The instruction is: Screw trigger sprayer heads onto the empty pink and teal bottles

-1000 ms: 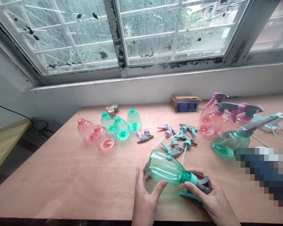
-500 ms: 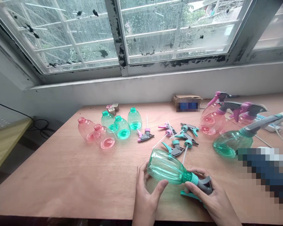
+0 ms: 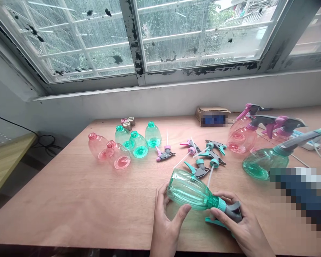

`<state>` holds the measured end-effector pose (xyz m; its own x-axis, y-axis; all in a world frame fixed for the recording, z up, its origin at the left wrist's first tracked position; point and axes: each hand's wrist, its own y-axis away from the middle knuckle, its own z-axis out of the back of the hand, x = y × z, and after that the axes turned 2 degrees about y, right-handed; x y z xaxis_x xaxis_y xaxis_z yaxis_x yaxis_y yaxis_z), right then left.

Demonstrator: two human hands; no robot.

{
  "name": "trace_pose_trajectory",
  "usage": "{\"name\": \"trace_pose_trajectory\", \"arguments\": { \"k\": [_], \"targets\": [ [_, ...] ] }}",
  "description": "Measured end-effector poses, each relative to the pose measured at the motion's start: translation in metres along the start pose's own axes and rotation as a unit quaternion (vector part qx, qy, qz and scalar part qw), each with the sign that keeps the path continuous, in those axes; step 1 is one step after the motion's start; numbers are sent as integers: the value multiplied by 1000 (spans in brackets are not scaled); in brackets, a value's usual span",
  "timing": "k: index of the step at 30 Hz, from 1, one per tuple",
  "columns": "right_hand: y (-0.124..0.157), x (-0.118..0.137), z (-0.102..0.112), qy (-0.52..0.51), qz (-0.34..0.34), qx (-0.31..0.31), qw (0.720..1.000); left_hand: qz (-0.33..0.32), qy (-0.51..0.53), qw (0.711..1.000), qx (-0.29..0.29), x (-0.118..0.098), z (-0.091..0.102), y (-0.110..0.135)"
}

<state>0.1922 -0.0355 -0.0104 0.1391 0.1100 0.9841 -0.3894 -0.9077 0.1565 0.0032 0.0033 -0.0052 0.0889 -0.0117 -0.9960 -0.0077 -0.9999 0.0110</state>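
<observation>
A clear green spray bottle (image 3: 188, 189) lies tilted on its side between both hands, base to the left and neck to the right. My left hand (image 3: 167, 219) is wrapped round the lower body, thumb at the front. My right hand (image 3: 238, 217) grips the neck, with its thumb by the turquoise collar (image 3: 219, 203) of the grey spray head (image 3: 234, 211). The turquoise trigger (image 3: 216, 222) points down toward the table. Just beyond the bottle lie several loose spray heads; the nearest is a grey and turquoise spray head (image 3: 200, 169).
Open-necked green bottles (image 3: 138, 146) and pink bottles (image 3: 119, 157) stand at the back left. Pink spray bottles (image 3: 240, 137) and a green spray bottle (image 3: 264, 162), heads fitted, stand at the right. A cardboard box (image 3: 212, 117) sits by the wall; a blurred-out dark object (image 3: 305, 196) lies front right.
</observation>
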Motion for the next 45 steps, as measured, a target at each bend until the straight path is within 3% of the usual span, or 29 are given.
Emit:
{"name": "trace_pose_trajectory", "arguments": {
  "k": [45],
  "targets": [
    [-3,-4,4,7,3,39,999,13,-10,1000,21,1,4,-1]
  ]
}}
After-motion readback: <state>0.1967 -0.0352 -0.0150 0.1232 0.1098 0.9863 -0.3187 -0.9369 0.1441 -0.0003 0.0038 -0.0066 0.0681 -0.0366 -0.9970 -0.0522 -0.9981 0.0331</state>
